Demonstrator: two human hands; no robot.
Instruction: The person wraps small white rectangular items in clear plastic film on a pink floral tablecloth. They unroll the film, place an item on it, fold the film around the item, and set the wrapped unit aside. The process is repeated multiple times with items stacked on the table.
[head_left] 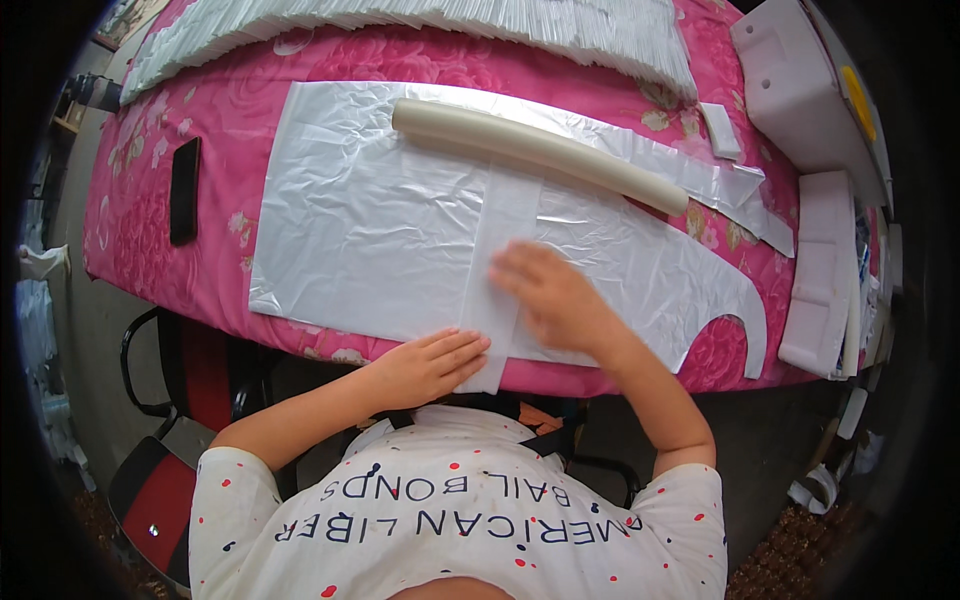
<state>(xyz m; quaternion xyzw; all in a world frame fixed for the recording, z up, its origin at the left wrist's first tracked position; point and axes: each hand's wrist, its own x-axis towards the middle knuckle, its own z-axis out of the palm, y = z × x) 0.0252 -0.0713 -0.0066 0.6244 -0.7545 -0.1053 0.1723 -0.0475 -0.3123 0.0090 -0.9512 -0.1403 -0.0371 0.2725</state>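
A large white plastic bag (370,220) lies spread on the table, its cut-out handle end to the right. Across its middle runs a narrow folded strip of white plastic (500,225), its near end hanging past the table's front edge. My left hand (432,368) lies flat at that near end, fingers stretched out and touching the strip's left side. Over the strip's right side is my right hand (555,298), slightly blurred, fingers extended and holding nothing I can see. Beyond both hands, a long beige tube (540,152) rests across the bag and the strip's far end.
A pink flowered cloth (225,255) covers the table. At its far side lies a long row of stacked white folded plastic (420,22). On the left is a black phone (184,190); on the right, white foam boxes (795,80). A red and black chair (150,500) stands at lower left.
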